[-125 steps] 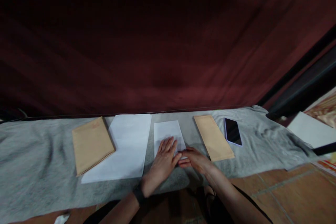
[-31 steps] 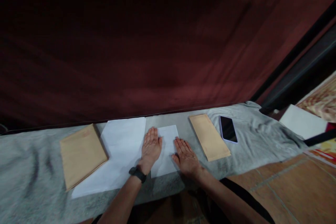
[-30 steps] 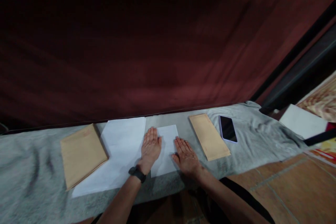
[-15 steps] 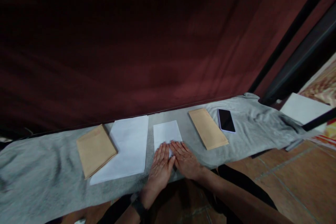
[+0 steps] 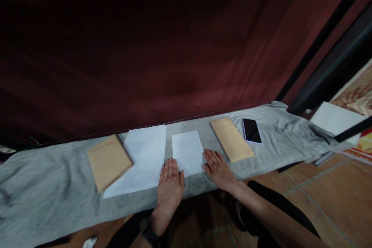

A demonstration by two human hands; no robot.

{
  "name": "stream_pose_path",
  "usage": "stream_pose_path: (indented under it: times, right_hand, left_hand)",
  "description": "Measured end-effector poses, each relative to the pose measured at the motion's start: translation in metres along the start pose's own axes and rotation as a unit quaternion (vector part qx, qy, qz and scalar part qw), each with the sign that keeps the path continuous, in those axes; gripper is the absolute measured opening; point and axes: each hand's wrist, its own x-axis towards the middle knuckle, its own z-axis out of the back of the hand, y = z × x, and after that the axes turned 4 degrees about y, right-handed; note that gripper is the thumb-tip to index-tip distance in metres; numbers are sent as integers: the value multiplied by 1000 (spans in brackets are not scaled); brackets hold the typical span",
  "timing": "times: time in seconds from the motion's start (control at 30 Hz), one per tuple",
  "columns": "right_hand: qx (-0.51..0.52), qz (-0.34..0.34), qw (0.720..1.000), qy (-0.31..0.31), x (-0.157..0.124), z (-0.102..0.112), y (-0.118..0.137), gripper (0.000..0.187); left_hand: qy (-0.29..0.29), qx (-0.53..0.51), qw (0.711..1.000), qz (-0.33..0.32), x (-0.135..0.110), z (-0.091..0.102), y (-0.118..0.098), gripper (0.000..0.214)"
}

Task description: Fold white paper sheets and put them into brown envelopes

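A small white sheet of folded paper (image 5: 187, 151) lies flat on the grey cloth between my two hands. My left hand (image 5: 170, 180) rests palm down at its lower left corner, fingers extended, fingertips by the edge of a larger white paper stack (image 5: 147, 155). At the folded sheet's right edge, my right hand (image 5: 217, 166) lies flat with its fingers stretched out and its fingertips touching the paper's side. Neither hand grips anything. Right of the sheet is a brown envelope (image 5: 231, 139).
Grey cloth (image 5: 58, 178) covers the long narrow surface. More brown envelopes (image 5: 109, 162) overlap the large paper stack on the left. A phone (image 5: 252, 130) lies at the right. Behind hangs a dark red curtain (image 5: 174, 66); tiled floor (image 5: 328, 193) shows below.
My hands have moved apart from the lower middle of the folded paper, the left one leftward and the right one rightward, uncovering the sheet.
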Motion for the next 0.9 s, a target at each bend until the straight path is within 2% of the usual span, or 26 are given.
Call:
stream_pose_path:
  times: [0.1,0.2,0.3,0.43,0.57,0.7,0.83,0.9]
  right_hand:
    - [15,-4,1000,-5,17,10,2,49]
    - [36,30,999,-5,38,17,7,49]
    - [47,69,996,15,55,14,12,50]
    - [44,95,993,45,70,1,13,49]
    - [29,51,997,48,84,-8,6,51]
    - [8,-17,1000,17,94,-12,0,52]
    - [-5,-75,997,-29,98,-12,-5,51]
    - [1,-104,993,-46,99,-8,-6,49]
  left_hand:
    - [-17,-17,999,-47,11,10,-14,55]
    - [-8,-33,992,-122,22,10,-32,55]
    - [20,-35,987,-157,31,-2,-43,56]
    - [45,-26,987,-153,37,-21,-41,58]
    - [44,-14,989,-138,37,-28,-39,61]
    - [37,-14,992,-116,33,-26,-39,59]
    - [42,-60,993,-91,31,-27,-32,60]
    - [43,-104,992,-58,36,-29,-25,60]
